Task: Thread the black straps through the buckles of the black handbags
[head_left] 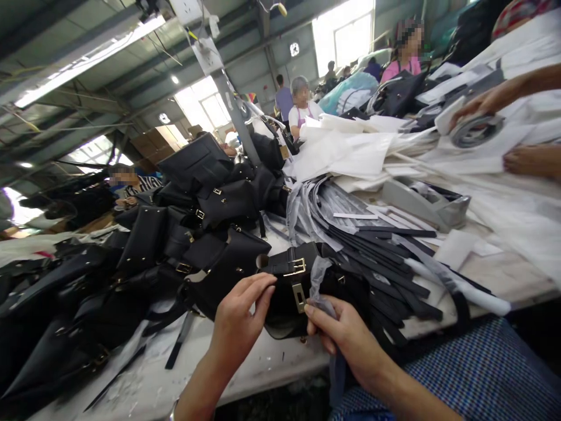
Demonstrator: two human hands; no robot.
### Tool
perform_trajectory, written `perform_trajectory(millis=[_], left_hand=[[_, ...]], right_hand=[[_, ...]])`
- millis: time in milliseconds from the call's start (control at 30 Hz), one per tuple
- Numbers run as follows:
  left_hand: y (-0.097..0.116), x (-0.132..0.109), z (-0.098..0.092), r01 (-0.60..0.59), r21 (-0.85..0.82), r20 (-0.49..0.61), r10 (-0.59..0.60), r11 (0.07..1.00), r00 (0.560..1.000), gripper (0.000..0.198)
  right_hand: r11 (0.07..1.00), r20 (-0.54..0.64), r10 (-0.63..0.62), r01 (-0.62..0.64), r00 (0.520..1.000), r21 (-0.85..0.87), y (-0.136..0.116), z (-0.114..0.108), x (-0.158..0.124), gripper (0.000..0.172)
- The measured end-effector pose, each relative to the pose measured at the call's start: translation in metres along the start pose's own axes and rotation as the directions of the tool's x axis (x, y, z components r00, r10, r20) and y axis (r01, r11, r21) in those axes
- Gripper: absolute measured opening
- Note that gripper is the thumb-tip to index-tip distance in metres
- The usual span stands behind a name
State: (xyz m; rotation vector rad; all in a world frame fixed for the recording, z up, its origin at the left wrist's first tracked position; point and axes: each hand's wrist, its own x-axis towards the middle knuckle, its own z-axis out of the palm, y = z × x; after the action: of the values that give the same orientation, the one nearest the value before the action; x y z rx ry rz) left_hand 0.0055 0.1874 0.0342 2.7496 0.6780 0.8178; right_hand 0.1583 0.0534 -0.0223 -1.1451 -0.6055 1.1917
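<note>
A black leather bag point(287, 304) with a gold buckle strap lies at the near edge of the white table point(272, 359). My left hand point(239, 321) is closed on the bag's left side, fingers curled over its flap. My right hand point(346, 336) pinches a strip of clear plastic wrap point(318, 280) at the bag's metal clasp point(298, 296). A pile of black straps point(385, 263) lies just right of the bag.
Several black bags point(175, 234) are heaped on the left. White paper sheets point(350, 152) and a grey tray point(427, 202) lie further back. A co-worker's hands point(482, 105) hold a tape roll point(475, 130) at the right. Other people sit behind.
</note>
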Motion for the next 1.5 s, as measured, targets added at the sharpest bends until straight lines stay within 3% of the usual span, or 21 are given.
perform_trajectory(millis=[133,267,367,467,533,633,700,800,900,933,1000,1067,1133,1233,1300,1367,1400,1433,1500], left_hand=[[0.014,0.001,0.009,0.041,-0.228,0.021,-0.037,0.973,0.999,0.017],[0.034,-0.013,0.021,0.168,-0.427,-0.002,-0.187,0.889,0.982,0.015],[0.049,-0.028,0.029,0.27,-0.549,-0.035,-0.344,0.791,0.938,0.017],[0.063,-0.043,0.035,0.339,-0.66,-0.059,-0.496,0.67,0.866,0.024],[0.071,-0.051,0.039,0.38,-0.707,0.01,-0.529,0.596,0.848,0.03],[0.079,-0.06,0.04,0.483,-0.727,0.223,-0.498,0.487,0.838,0.046],[0.079,-0.065,0.035,0.571,-0.714,0.363,-0.482,0.406,0.797,0.057],[0.071,-0.067,0.023,0.681,-0.656,0.549,-0.412,0.326,0.727,0.069],[0.061,-0.066,0.015,0.729,-0.593,0.662,-0.308,0.344,0.683,0.07],[0.058,-0.066,0.013,0.715,-0.586,0.653,-0.301,0.382,0.695,0.066],[0.052,-0.066,0.013,0.633,-0.572,0.538,-0.343,0.522,0.77,0.055],[0.045,-0.067,0.014,0.477,-0.485,0.285,-0.383,0.733,0.878,0.044],[0.037,-0.067,0.013,0.315,-0.266,-0.025,-0.333,0.911,0.943,0.035],[0.026,-0.063,0.006,0.153,0.082,-0.336,-0.118,0.985,0.934,0.032],[0.022,-0.057,-0.001,0.097,0.163,-0.417,-0.02,0.982,0.909,0.037],[0.021,-0.047,-0.007,0.055,0.128,-0.454,0.009,0.99,0.891,0.039],[0.021,-0.042,-0.01,0.038,0.094,-0.453,0.009,0.995,0.891,0.038],[0.02,-0.037,-0.012,0.02,0.065,-0.445,0.011,0.998,0.896,0.038],[0.02,-0.028,-0.015,-0.028,0.034,-0.414,0.039,0.999,0.909,0.038]], right_hand=[[0.999,0.02,-0.04,0.039,0.999,0.027,0.001,0.001,-0.005,0.041],[0.977,0.036,-0.018,0.009,0.999,0.215,0.003,0.001,-0.013,0.053],[0.927,0.035,0.013,-0.025,0.999,0.374,0.002,0.0,-0.018,0.062],[0.834,0.121,-0.003,-0.064,0.993,0.547,-0.003,0.001,-0.018,0.06],[0.764,0.187,-0.047,-0.086,0.981,0.64,-0.008,0.004,-0.015,0.057],[0.702,0.211,-0.119,-0.068,0.97,0.709,-0.014,0.013,-0.009,0.058],[0.693,0.207,-0.153,-0.045,0.966,0.719,-0.017,0.019,-0.005,0.058],[0.76,0.213,-0.2,0.015,0.957,0.65,-0.022,0.021,-0.003,0.05],[0.865,0.194,-0.231,0.11,0.953,0.489,-0.032,0.012,-0.004,0.042],[0.884,0.181,-0.22,0.117,0.959,0.452,-0.036,0.008,-0.004,0.043],[0.893,0.16,-0.172,0.085,0.972,0.441,-0.044,-0.001,-0.002,0.047],[0.884,0.145,-0.124,0.043,0.982,0.466,-0.05,-0.005,0.001,0.049],[0.876,0.114,-0.116,0.048,0.987,0.48,-0.052,-0.006,0.003,0.045],[0.921,0.12,-0.118,0.064,0.986,0.385,-0.052,-0.006,0.001,0.04],[0.977,0.121,-0.121,0.096,0.985,0.193,-0.052,-0.01,-0.005,0.045],[0.971,-0.009,-0.23,0.229,0.973,-0.073,-0.056,-0.018,-0.012,0.05],[0.923,-0.098,-0.342,0.315,0.935,-0.221,-0.06,-0.023,-0.015,0.049],[0.842,-0.16,-0.473,0.392,0.866,-0.369,-0.064,-0.028,-0.017,0.046],[0.617,-0.116,-0.687,0.491,0.718,-0.615,-0.075,-0.036,-0.017,0.035]])
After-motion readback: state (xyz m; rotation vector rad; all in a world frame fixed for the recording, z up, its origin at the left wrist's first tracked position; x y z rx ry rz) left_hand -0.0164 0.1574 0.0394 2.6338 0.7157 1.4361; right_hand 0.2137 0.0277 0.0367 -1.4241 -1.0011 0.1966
